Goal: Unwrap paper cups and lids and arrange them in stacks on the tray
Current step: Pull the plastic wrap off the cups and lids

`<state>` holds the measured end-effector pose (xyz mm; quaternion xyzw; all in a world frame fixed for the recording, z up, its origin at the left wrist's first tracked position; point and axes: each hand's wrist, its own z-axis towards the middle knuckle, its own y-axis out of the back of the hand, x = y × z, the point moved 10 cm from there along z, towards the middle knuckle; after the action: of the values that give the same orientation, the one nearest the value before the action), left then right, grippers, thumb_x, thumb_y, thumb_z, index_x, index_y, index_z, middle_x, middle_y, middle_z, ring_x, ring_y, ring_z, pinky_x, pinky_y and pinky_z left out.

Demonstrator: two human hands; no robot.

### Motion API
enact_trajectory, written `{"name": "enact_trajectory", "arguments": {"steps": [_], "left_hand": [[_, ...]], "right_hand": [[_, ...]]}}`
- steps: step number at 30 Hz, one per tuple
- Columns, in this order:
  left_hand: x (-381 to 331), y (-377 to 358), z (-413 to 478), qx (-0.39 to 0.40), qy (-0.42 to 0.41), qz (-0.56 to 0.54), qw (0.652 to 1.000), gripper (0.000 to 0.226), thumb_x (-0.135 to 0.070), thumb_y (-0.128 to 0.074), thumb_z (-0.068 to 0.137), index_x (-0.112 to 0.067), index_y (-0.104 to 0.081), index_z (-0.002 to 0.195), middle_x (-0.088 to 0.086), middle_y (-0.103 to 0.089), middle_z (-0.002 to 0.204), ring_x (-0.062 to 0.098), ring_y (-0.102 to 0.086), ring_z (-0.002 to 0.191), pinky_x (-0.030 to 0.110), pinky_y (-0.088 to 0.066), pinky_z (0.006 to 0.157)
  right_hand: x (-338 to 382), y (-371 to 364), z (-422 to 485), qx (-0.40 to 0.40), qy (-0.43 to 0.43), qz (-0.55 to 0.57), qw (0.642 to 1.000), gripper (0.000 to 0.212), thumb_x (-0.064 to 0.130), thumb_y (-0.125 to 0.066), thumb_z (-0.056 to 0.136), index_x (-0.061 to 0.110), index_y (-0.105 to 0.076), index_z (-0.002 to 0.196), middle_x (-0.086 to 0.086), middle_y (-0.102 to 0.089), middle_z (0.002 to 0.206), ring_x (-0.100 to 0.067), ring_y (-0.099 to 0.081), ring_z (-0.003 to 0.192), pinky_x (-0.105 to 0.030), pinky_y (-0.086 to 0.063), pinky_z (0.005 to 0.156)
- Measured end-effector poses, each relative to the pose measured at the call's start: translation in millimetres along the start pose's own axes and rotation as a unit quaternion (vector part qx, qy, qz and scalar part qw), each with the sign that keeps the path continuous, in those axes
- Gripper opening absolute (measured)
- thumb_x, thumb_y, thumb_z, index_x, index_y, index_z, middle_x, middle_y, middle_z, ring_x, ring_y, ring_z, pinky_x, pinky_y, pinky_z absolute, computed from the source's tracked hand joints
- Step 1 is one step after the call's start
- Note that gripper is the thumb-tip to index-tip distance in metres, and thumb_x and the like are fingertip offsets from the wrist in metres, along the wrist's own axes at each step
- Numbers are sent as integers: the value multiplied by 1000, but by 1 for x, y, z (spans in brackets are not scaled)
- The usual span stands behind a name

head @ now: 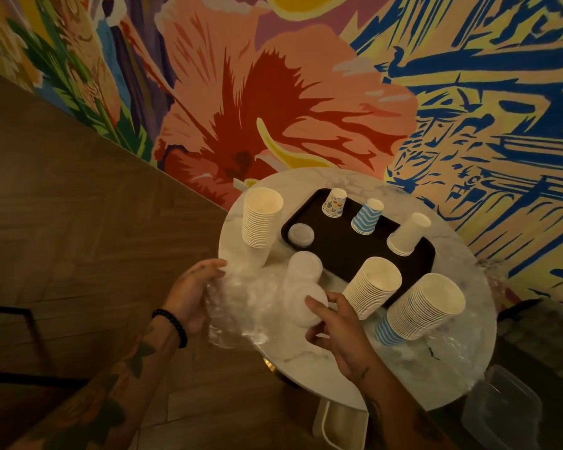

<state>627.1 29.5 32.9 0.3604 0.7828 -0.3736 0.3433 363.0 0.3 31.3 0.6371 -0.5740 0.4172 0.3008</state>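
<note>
The round white marble worktop (309, 355) is carrying a dark rectangular tray (338, 245), tall white paper-cup stacks (261, 219) beside it, and crumpled clear plastic wrap (241, 306).

Crinkled, glossy clear plastic wrap (241, 306) in the left hand (192, 293) grip. Frosted, smooth plastic lids (303, 280) held in the right hand (335, 326). Beyond both grips, matt white paper cups (371, 287), a dark matt tray (338, 248) and a polished, grey-veined marble tabletop (306, 358).

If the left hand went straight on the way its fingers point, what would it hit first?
Probably the tall white cup stack, past the plastic wrap the left hand grips; depth unclear.
</note>
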Motion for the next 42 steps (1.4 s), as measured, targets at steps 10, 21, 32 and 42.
{"name": "enact_trajectory", "arguments": {"steps": [10, 21, 32, 42], "left_hand": [[-21, 2, 12, 19, -57, 291, 955, 20, -5, -59, 92, -15, -75, 99, 5, -73, 90, 20, -66, 83, 26, -52, 70], [15, -82, 39, 89, -53, 339, 935, 36, -10, -66, 90, -19, -65, 124, 3, -72, 109, 18, -69, 90, 14, -50, 66], [42, -114, 67, 107, -3, 378, 919, 69, -23, -73, 84, -20, -45, 147, 1, -54, 141, 19, -51, 127, 34, -44, 105], [38, -113, 71, 108, -32, 422, 899, 56, -26, -71, 86, -20, -55, 140, 0, -59, 133, 20, -54, 123, 37, -43, 106]], "right_hand": [[44, 12, 24, -80, 104, -34, 991, 40, 24, -75, 89, 18, -60, 125, -6, -70, 108, -12, -56, 65, -27, -51, 60], [73, 19, 77, -176, 75, -89, 977, 41, 39, -78, 86, 16, -56, 112, 2, -62, 93, -13, -58, 69, -28, -49, 61], [42, 27, 103, -219, 46, -104, 969, 42, 46, -76, 85, 19, -56, 112, 7, -61, 93, -15, -64, 83, -41, -60, 83], [38, 24, 103, -235, 28, -199, 951, 53, 64, -67, 80, 27, -58, 117, -2, -62, 122, -25, -63, 105, -49, -57, 91]]}}
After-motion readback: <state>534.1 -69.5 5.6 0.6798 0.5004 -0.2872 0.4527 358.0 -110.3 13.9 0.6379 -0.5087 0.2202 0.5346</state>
